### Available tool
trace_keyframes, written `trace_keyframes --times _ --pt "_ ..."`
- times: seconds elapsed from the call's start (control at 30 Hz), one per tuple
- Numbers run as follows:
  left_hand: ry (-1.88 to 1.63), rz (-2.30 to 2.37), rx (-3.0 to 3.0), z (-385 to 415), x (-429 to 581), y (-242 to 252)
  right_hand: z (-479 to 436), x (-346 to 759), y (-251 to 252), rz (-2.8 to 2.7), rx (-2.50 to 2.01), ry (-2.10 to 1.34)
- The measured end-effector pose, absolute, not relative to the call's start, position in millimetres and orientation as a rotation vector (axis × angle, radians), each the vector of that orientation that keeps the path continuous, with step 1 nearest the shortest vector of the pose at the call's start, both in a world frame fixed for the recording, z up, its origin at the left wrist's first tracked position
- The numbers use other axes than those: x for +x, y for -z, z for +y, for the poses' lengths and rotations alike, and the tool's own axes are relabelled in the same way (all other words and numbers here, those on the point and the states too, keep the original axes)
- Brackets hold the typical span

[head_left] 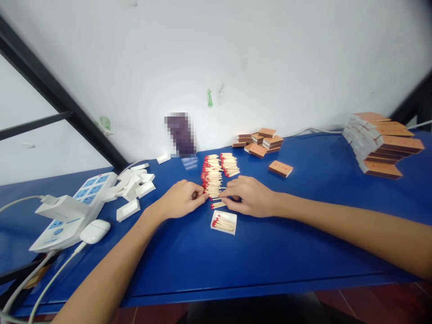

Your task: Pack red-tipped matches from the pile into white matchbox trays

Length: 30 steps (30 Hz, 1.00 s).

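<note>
1. Nearest: white tray (pixel 231 217) on the blue table (pixel 270 261), part-filled w/ red-headed matches, directly below the hands. Risk: a wrist or thumb knocks it & spills sticks, b/c nothing visible pins it.
2. Just beyond: a few loose matches (pixel 218 205), by R hand (pixel 249 196). Its thumb & index are slightly parted at the stick ends; can't tell if a match is gripped. Risk: sticks roll or slip, b/c they're thin & only fingertips reach them.
3. L hand (pixel 185 198) opposite, at the head side, thumb & index curled nearly together; can't tell if it's got hold of anything. Risk: pushing too hard skews the row, b/c both hands work v. close.
4. Main match pile (pixel 212 173) runs back from between the hands, smaller bunch (pixel 230 164) beside it, to the right. Risk: they mix, b/c the gap's narrow. Rubbing heads might also spark, prob. unlikely.
5. Farther, to the left: jumbled spare trays (pixel 128 210); a L forearm bump could scatter them.
6. Far right: leaning matchbox stack (pixel 384 144); could topple if jolted, b/c it's uneven.
</note>
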<state>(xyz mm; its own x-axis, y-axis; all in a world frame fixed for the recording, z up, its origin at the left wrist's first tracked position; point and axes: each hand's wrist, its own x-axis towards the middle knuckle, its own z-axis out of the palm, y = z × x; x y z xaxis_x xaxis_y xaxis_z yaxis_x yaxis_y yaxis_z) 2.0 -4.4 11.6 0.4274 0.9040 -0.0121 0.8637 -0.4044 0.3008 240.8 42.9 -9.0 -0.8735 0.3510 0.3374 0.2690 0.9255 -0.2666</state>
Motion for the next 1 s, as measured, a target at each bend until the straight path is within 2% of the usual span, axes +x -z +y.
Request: trace_keyframes --times 0.5,1.0 --pt "-0.215 1.572 2.422 -5.1 4.0 -10.3 43.4 241.5 10.0 -2.671 -0.386 -0.384" --pt "-0.212 1.539 2.379 -6.8 4.9 -17.1 42.6 241.0 8.7 -2.671 -0.454 -0.332"
